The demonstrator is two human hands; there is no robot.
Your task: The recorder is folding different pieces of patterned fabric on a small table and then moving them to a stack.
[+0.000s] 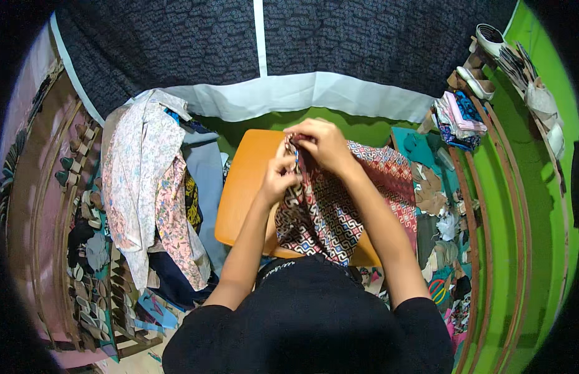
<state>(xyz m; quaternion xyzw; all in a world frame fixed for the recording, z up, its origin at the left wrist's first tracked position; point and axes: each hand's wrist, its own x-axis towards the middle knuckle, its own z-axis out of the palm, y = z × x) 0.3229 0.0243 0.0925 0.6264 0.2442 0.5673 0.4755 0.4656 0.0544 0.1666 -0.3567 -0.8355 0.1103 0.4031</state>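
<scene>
A dark red patterned garment with a maze-like print lies bunched over an orange table. My left hand pinches its gathered edge, the fingers curled in. Just above and to the right, my right hand bends over the top of the same gathered cloth, fingertips closed on it. The garment spreads from my hands to the right, past the table's edge, and hangs down toward my body. Exactly which part of the garment the fingers hold is too small to make out.
A pile of clothes, with a pale floral shirt on top, stands left of the table. Shoe racks line the left side. On the right are folded cloths, white shoes and mixed items on wooden rails. A dark curtain hangs at the back.
</scene>
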